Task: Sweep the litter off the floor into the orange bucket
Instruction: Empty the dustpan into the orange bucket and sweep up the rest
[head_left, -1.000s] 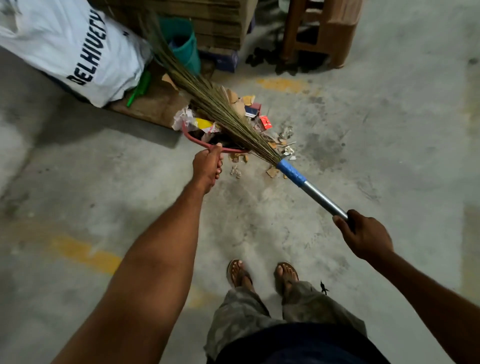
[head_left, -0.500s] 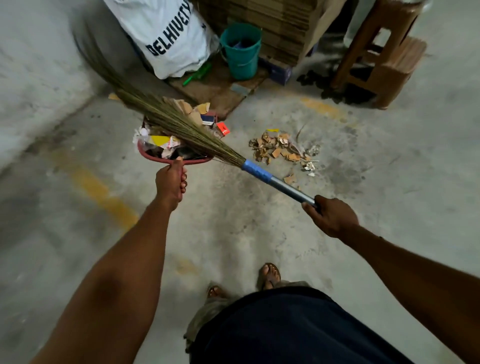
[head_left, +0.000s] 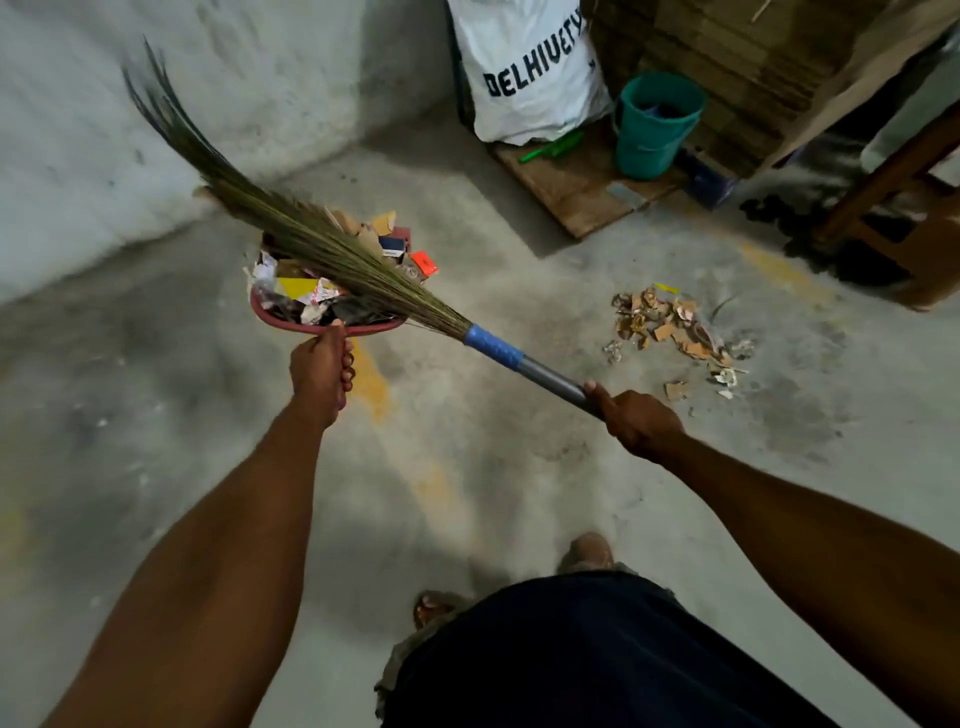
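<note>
Now that the loaded dustpan (head_left: 283, 323) has been carried off leftward, leftover litter (head_left: 670, 327) lies well apart on the floor (head_left: 467, 493). Fingers of left hand (head_left: 322, 366) clamp its handle, those of right hand (head_left: 641, 423) the broom (head_left: 493, 349); orange bucket unseen.

One broom (head_left: 493, 351), one red dustpan (head_left: 283, 321), one white sack (head_left: 530, 67), one teal bucket (head_left: 657, 130), one pile of litter (head_left: 670, 327).

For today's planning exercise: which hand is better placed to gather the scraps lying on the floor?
Probably the right hand: it grips the broom, and the scraps lie on its side. The left hand holds the full dustpan.
</note>
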